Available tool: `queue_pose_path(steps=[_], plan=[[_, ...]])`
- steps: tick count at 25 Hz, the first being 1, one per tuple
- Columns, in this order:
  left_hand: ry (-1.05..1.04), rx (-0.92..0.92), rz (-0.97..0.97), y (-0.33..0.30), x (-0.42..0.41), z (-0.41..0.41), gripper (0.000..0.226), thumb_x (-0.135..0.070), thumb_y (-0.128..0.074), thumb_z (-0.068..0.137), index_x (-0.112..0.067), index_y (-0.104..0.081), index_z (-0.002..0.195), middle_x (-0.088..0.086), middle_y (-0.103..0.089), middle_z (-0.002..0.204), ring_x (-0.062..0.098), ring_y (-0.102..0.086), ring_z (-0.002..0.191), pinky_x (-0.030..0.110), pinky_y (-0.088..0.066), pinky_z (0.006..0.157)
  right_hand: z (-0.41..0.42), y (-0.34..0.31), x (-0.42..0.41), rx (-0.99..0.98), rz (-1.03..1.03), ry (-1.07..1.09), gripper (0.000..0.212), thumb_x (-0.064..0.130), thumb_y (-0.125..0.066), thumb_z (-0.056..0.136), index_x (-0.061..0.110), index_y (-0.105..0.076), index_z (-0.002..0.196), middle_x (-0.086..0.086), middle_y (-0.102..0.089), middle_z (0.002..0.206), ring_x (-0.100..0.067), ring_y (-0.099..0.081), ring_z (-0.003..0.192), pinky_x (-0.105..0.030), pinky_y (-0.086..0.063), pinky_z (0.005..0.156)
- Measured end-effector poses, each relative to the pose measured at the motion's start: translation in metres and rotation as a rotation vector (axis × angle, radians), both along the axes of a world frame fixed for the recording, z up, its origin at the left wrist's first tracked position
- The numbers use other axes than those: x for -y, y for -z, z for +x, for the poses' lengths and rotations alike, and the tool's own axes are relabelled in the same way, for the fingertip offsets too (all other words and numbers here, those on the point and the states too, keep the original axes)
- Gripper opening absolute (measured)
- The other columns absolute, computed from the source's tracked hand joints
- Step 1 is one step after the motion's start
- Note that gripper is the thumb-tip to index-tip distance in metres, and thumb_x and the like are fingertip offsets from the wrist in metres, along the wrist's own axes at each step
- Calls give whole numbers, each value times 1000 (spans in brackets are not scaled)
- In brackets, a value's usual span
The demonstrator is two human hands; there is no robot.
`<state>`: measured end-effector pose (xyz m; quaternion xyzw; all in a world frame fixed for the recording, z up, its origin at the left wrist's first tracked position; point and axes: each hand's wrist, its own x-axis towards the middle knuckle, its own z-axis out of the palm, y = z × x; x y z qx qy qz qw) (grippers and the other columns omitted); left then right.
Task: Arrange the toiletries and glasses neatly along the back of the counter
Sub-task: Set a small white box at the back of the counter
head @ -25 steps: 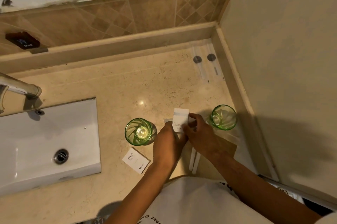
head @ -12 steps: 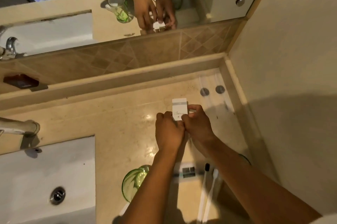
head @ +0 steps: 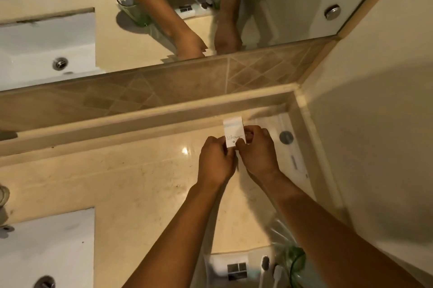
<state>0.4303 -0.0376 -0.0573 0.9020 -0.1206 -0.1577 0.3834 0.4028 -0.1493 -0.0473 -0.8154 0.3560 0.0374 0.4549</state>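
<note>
A small white toiletry box (head: pixel 233 129) with printed text stands upright near the back ledge of the beige counter (head: pixel 140 182). My left hand (head: pixel 215 162) and my right hand (head: pixel 256 149) both pinch its lower part. To its right lie flat clear sachets with a round grey disc (head: pixel 286 137), close to the corner. At the bottom edge a white sachet with dark squares (head: pixel 230 269), two toothbrush heads (head: pixel 266 263) and a green glass (head: pixel 296 258) show between and under my forearms. The other glass appears only as a mirror reflection (head: pixel 131 9).
A white sink (head: pixel 46 252) fills the lower left, with its drain (head: pixel 44 284) at the bottom edge. The mirror (head: pixel 269 6) and tiled backsplash (head: pixel 164 91) rise behind the ledge. A cream wall (head: pixel 375 123) closes off the right side.
Both hands carried the white box from the counter's front toward the back ledge, near the sachets. The view tilted up, so the glasses dropped to the bottom edge.
</note>
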Motion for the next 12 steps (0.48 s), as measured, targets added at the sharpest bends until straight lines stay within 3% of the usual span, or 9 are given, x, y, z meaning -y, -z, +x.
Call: queue_pose_path(steps=[7,12], plan=[[-4,24,46,9,4,12,13,-21,-57,95,-15,-67,101,0,-48,84,13,-45,71,9,-32,57,13,7,3,-18,-81,-37,36,17,-63,90,17,-62,125,-4,-53,118,-23,-64,103,-35,-54,93],[-47,17,62,7,8,13,18,-28,-60,95,-13,-68,103,1,-51,88,16,-49,71,12,-27,54,18,9,4,-20,-45,-11,42,15,-63,92,16,-58,133,-7,-50,123,-25,-63,108,-36,-55,97]])
